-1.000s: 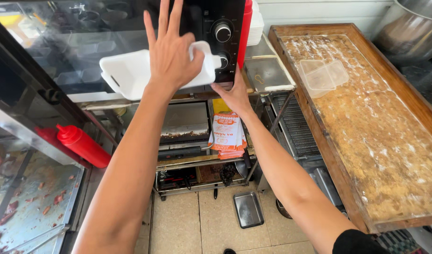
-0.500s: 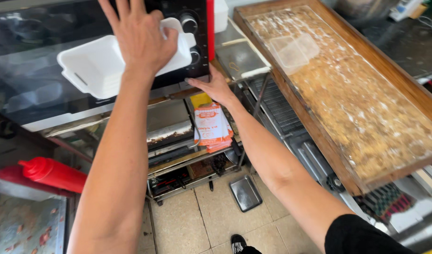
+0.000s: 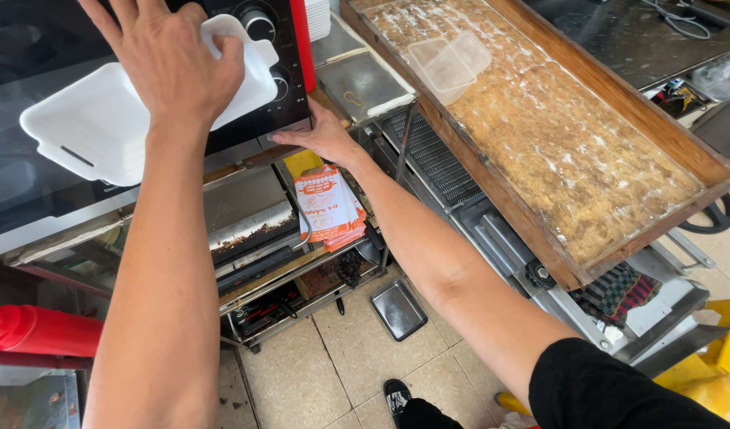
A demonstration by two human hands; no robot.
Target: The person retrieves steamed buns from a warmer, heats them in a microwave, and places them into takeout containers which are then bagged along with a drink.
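While your left hand [image 3: 170, 67] lies flat, fingers spread, on the white foam box [image 3: 127, 111], that grip is released, only pressing it against the black oven [image 3: 289, 87]. Your right hand [image 3: 321, 139] rests open-palmed on the oven's lower edge, grasping nothing. Just below hang orange paper bags [image 3: 327, 205]; to the right sits the long wooden tray [image 3: 619, 119].

Beige tiled floor [image 3: 345, 361] — daylit (metal shelving [image 3: 270, 270]).
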